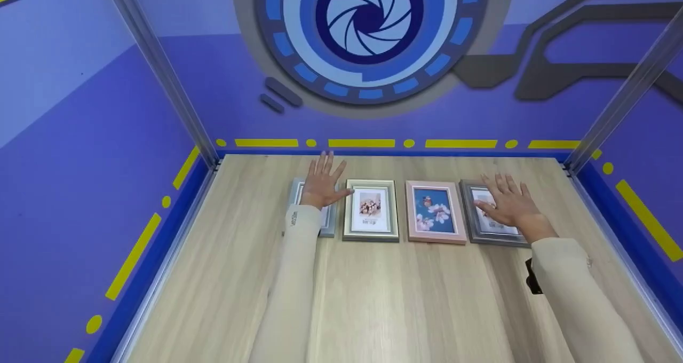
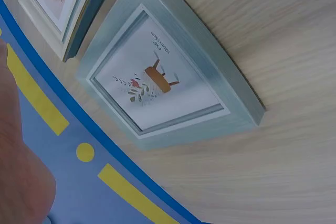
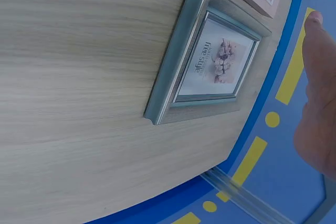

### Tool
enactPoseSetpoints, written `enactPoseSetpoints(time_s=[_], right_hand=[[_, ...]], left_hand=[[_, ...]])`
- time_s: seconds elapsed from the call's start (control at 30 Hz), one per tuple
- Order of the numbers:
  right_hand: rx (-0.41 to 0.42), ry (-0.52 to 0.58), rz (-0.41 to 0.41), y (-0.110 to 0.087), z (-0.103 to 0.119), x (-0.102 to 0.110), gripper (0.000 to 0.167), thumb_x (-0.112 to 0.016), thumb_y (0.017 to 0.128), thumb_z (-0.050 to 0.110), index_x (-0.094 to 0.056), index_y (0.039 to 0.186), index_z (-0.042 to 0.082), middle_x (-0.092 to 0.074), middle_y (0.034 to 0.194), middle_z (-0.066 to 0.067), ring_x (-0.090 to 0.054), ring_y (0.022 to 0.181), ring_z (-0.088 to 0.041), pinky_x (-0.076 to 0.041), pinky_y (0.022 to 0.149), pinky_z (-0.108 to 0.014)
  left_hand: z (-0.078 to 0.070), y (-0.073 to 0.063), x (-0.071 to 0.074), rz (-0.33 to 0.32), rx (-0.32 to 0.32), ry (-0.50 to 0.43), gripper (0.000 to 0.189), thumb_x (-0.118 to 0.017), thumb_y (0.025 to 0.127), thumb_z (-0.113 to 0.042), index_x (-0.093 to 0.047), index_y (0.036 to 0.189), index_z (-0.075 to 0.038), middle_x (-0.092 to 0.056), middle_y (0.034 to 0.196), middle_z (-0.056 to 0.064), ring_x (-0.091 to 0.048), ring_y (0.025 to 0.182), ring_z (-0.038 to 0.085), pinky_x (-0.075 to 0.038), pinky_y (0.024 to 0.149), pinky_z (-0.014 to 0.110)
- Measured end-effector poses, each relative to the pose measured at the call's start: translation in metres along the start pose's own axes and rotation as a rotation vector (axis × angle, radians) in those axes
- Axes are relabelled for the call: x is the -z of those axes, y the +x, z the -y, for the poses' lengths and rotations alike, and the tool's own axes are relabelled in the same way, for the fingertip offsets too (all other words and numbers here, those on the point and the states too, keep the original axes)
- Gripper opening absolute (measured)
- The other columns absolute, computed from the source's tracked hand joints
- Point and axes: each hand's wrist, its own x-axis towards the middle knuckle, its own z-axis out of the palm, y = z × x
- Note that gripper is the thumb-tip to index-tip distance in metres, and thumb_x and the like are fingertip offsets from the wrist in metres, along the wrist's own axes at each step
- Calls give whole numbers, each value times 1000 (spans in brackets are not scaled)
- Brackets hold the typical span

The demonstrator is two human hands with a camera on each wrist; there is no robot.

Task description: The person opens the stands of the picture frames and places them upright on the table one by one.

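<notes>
Four-sided picture frames lie in a row on the wooden table. My left hand [image 1: 321, 184], fingers straight and spread, is over the leftmost, a light blue-grey picture frame [image 2: 210, 72] with a stool and flowers on its insert. Beside it lies a pale gold picture frame [image 1: 371, 236]. A pink picture frame [image 1: 437, 238] around white blossoms on blue comes after that. My right hand [image 1: 507, 203], also with fingers spread, overlaps the dark grey picture frame [image 1: 472, 224] at the right end in the head view. Neither hand holds anything.
The light wooden table [image 1: 405, 299] ends at a purple back wall [image 1: 213, 85] with yellow dashes. Metal posts [image 1: 165, 69] stand at the corners, and purple side walls rise left and right. A small black object [image 1: 532, 277] shows by the right sleeve.
</notes>
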Motion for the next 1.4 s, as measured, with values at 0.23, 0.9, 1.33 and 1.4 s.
enactPoseSetpoints(time_s=[0.23, 0.9, 1.33, 1.4], right_hand=[[12, -2, -19, 2, -4, -4, 81, -43, 106, 50, -12, 162, 0, -3, 163, -39, -2, 151, -58, 0, 121, -73], [-72, -99, -46, -24, -48, -36, 42, -61, 97, 19, -61, 125, -13, -63, 114, -37, -63, 105, -53, -55, 83, -63], [-229, -20, -145, -35, -63, -61, 40, -57, 93, 13, -53, 113, -22, -47, 115, -42, -53, 104, -58, -52, 75, -67], [-254, -8, -147, -37, -65, -65, 40, -55, 94, 12, -51, 112, -23, -46, 114, -42, -53, 103, -58, -52, 75, -66]], left_hand=[[-17, 8, -4, 1, -51, -23, 90, -39, 95, -76, -15, 165, -25, -2, 173, 16, -2, 161, 32, -5, 130, 51], [-217, 24, 10, -35, -480, -201, 55, -62, 101, -33, -47, 152, -16, -46, 159, 2, -43, 148, 18, -33, 123, 32], [-304, -7, 6, 416, -211, -1260, 73, -66, 97, -35, -35, 159, -17, -36, 165, 2, -34, 153, 17, -30, 124, 32], [-312, -7, 4, 444, -145, -1423, 71, -64, 98, -31, -33, 160, -16, -34, 166, 4, -31, 154, 19, -27, 126, 36]])
